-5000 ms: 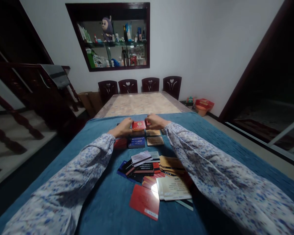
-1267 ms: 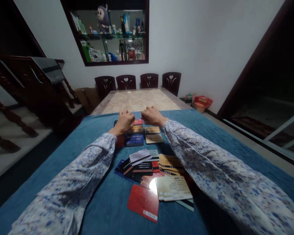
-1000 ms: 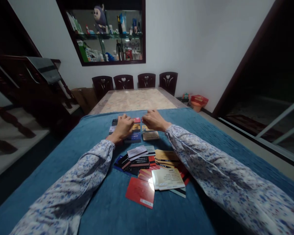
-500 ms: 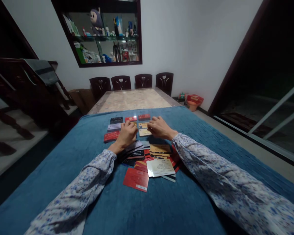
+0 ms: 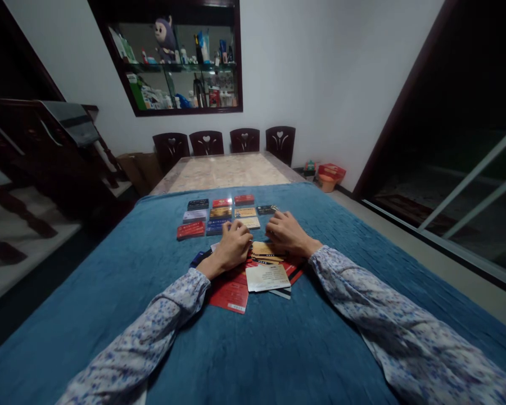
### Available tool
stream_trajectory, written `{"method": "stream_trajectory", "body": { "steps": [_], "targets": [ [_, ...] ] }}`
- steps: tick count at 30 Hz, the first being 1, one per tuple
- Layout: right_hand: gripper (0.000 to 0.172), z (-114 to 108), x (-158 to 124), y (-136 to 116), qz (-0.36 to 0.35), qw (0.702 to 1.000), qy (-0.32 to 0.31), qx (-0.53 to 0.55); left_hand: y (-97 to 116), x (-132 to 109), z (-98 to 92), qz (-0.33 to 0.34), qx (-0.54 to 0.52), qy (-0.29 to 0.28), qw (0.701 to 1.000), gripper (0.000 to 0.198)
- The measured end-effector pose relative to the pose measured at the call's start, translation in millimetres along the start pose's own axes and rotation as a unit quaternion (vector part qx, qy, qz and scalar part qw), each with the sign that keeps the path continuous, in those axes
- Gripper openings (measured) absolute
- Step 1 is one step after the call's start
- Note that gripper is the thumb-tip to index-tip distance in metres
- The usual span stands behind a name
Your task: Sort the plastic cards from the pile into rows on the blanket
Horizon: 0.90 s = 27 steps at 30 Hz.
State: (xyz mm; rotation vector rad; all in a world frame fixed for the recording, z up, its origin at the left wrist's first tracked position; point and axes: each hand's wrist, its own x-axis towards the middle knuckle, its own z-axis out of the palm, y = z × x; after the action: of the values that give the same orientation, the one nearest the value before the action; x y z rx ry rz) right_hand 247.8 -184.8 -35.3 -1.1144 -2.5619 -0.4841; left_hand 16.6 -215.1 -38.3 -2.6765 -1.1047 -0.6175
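Observation:
My left hand [image 5: 235,246] is over the loose pile, fingers curled and pressed together; anything in them is too small to make out. Fingers bent, my right hand [image 5: 287,232] rests at the pile's far right side, its fingertips partly hidden. Between and below the hands lie yellow cards [image 5: 268,250], a cream card [image 5: 269,278] and a red card [image 5: 230,296]. Beyond them are neat stacks in rows: red [image 5: 190,230], blue [image 5: 215,226], lilac [image 5: 194,216], gold [image 5: 220,212] and black [image 5: 198,204]. A dark card [image 5: 266,209] lies behind my right hand.
A blue cloth [image 5: 152,281] covers the near part of the marble-topped table [image 5: 231,171]. Four dark chairs stand at its far end, below a wall shelf [image 5: 181,66] with bottles and a plush toy. A red bag [image 5: 331,171] is on the floor at the right.
My left hand has moved right and nearer, from the stacks to the loose pile. My right hand has shifted right and nearer. The dark card and the blue and gold stacks are now visible.

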Motion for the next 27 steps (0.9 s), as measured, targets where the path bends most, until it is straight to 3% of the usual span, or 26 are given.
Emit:
{"method": "stream_trajectory", "body": {
  "steps": [11, 19, 27],
  "targets": [
    [0.016, -5.2, -40.7, -0.3, 0.004, 0.999, 0.029, 0.026, 22.4, -6.0, -4.0, 0.025, -0.017, -0.041, 0.999, 0.018],
    [0.019, -6.3, -57.1, -6.4, -0.015, 0.996, 0.046, 0.069, 20.6, -8.1, -2.3, 0.031, -0.019, -0.073, 0.997, 0.016],
    [0.027, -10.8, -63.4, -7.2, -0.032, 0.992, 0.014, 0.12, 18.6, -6.4, -2.1, 0.037, -0.041, -0.067, 0.996, 0.012]
  ]
}}
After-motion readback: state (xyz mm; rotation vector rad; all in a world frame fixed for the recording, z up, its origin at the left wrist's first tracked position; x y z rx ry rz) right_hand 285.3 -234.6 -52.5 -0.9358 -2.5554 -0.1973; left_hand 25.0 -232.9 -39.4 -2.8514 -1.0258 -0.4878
